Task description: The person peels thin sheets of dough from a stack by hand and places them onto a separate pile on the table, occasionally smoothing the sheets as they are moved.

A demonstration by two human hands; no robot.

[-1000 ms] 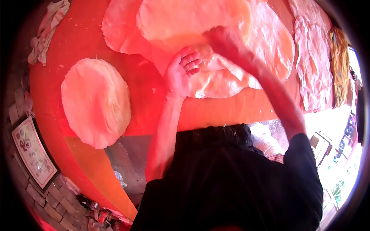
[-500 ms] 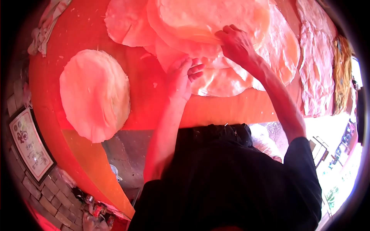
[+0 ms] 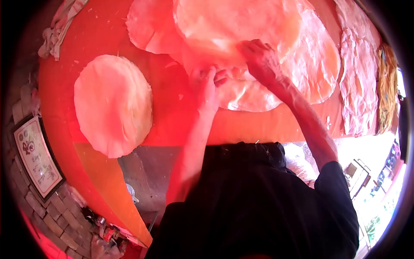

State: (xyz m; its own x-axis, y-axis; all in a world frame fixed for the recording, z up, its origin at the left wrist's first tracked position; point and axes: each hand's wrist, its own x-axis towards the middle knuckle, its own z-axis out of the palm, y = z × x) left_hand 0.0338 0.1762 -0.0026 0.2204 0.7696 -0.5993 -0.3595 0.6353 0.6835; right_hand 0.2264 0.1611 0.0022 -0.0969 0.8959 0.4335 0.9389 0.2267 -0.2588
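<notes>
Thin, pale, round sheets that look like flatbreads lie overlapped across the upper middle. The top flatbread (image 3: 233,23) has its near edge under my right hand (image 3: 263,62), whose fingers are bent and closed at that edge. My left hand (image 3: 209,88) is beside it, at the near left edge of the lower sheets, with thumb and loosely bent fingers apart. Some of its fingertips blend into the sheets in the red light. A crumpled, shiny sheet (image 3: 250,97) shows below my hands. To the left stands a thick round stack of flatbreads (image 3: 110,103).
The orange-red table (image 3: 168,112) has a cut-in near edge at my body. A wrinkled pale cloth or sheet (image 3: 358,86) and a brownish-yellow one (image 3: 387,86) hang at the right. A white cloth (image 3: 60,30) is at upper left. A framed sign (image 3: 39,157) leans on bricks.
My right hand has moved slightly down and its fingers now press lower at the top flatbread's edge. My left hand has shifted a little right. The view has turned slightly.
</notes>
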